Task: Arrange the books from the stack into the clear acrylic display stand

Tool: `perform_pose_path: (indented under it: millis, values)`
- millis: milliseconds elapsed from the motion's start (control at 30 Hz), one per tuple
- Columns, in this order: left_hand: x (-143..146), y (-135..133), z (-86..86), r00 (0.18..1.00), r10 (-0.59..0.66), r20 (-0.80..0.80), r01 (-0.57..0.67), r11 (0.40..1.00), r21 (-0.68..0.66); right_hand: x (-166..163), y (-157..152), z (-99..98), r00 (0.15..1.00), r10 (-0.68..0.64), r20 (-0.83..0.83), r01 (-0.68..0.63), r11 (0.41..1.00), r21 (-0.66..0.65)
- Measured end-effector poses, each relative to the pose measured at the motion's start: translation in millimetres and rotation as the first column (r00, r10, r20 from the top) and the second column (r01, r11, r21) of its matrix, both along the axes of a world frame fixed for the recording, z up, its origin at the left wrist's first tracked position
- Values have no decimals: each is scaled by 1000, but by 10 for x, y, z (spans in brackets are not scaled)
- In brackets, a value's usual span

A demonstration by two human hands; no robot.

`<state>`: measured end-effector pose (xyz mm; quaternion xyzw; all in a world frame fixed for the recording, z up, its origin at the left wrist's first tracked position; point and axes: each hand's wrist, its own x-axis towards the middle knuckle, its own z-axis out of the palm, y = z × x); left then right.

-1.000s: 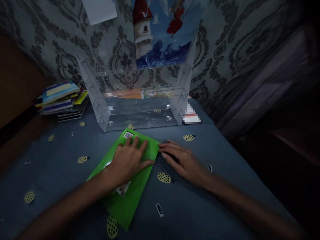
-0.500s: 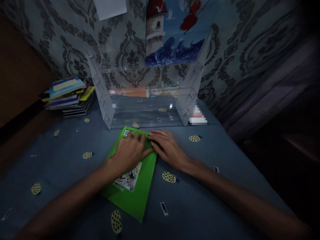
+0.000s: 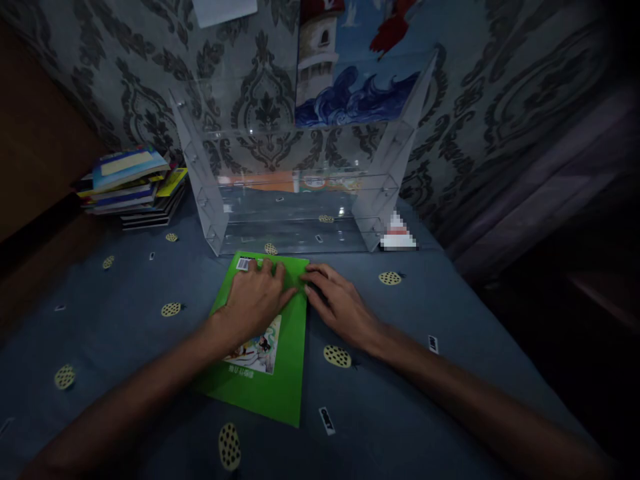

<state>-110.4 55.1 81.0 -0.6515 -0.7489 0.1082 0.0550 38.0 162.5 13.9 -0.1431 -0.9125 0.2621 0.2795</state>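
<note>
1. The blue cloth-covered surface (image 3: 450, 373) fills most of the view, printed with pale spotted ovals and small dark tags. It runs up to a patterned grey wall (image 3: 480, 100) along its far edge.
2. A clear acrylic rack (image 3: 197, 180) stands upright at the middle of the surface's far edge, against the wall. Its open front faces the person and its shelves look bare. An orange strip shows through it low at the back.
3. A poster (image 3: 350, 73) of a lighthouse and blue waves hangs on the wall behind the rack.
4. A stack of books (image 3: 133, 187) lies flat near the far left corner of the surface, just left of the rack and apart from it.
5. The green book (image 3: 280, 380) lies flat in the middle of the surface, just in front of the rack. It is closed, and its near edge is turned slightly to the right. A small picture (image 3: 257, 350) sits on its cover and a barcode label (image 3: 243, 265) at its far left corner.
6. The left hand (image 3: 253, 300) rests palm down on the far half of the green book. The fingers are stretched out flat and pressed on the cover, with nothing clasped.
7. The right hand (image 3: 340, 307) lies palm down on the cloth just right of the book. It is flat and loose, and its fingertips meet the book's right edge near the far right corner. It grips nothing, and its fingers almost touch those of the left hand.
</note>
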Motion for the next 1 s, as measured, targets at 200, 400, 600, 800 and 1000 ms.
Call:
perform_pose_path:
  millis: [200,400,600,800,1000]
  values:
    - [-99,45,-34,998,48,-36,-45,997,57,-215,246,-121,998,51,-22,-51,998,-21]
    - [-90,10,-30,999,-15,-29,16,1000,12,-236,282,-198,997,77,-26,-78,997,-17]
    - [-8,-301,-73,948,-295,122,300,954,-25,-229,262,-217,998,57,-2,-57,998,37]
    - [109,-746,-160,862,-458,219,462,886,36,-189,212,-205,996,89,-23,-86,992,97]
    - [151,-920,-276,854,-493,164,475,869,138,28,-87,-139,990,120,-72,-116,992,51]
